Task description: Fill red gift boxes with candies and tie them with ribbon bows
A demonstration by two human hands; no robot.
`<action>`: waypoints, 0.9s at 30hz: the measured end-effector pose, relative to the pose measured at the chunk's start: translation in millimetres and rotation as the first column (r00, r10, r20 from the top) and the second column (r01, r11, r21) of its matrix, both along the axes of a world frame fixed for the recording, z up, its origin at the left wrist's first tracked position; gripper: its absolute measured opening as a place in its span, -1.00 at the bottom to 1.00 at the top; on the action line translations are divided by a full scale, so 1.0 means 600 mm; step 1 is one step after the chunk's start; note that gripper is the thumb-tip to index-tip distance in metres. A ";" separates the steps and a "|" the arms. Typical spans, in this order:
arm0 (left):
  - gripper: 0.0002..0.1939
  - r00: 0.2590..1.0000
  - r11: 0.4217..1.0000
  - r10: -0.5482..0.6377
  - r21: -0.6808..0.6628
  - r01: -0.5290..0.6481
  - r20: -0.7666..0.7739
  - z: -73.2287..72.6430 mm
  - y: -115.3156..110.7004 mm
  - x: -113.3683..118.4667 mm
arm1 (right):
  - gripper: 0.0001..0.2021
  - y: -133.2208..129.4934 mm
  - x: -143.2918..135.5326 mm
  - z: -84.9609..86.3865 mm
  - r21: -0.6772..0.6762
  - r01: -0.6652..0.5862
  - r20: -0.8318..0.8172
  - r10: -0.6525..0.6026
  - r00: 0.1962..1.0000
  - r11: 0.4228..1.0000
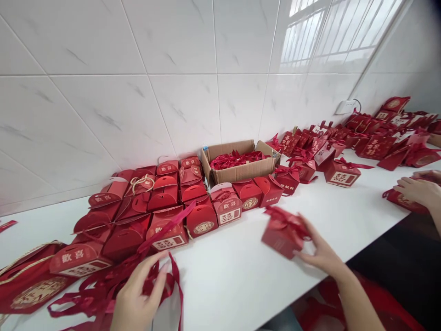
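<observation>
My left hand (139,292) is at the lower left, its fingers curled round a dark pink ribbon (175,271) whose loops hang down to the table. More ribbon (86,299) lies in a tangle beside it. At the centre right, my right hand (320,253) grips the right side of a red box with a ribbon bow (282,234), thumb low and fingers at the upper edge. The box looks slightly blurred and tilted. Rows of closed red boxes (203,220) stand left of it, some with gold emblems and white labels.
A cardboard box (237,172) of red ribbons stands against the tiled wall. Many ribboned boxes (341,172) line the table to the right. Another person's hands (418,191) hold a red box at the right edge. A red bag (31,280) with rope handles sits far left.
</observation>
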State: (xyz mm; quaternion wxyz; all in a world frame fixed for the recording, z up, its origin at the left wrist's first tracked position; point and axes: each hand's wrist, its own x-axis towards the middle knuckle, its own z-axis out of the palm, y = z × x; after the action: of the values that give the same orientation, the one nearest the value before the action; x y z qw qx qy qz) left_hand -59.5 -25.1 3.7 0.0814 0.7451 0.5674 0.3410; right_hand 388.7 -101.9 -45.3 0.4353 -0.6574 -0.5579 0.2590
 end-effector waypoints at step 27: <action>-0.66 0.920 0.984 0.124 -0.073 -0.163 -0.371 -0.113 -0.043 0.019 | -0.28 0.224 -0.002 0.056 0.304 0.212 0.393 -0.325 0.860 0.929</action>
State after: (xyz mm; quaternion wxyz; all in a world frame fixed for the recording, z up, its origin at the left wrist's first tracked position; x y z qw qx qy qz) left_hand -48.3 -51.1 -64.0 -0.0125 0.7466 0.6425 0.1719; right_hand 387.6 32.4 -11.5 0.4106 -0.7100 -0.5712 -0.0312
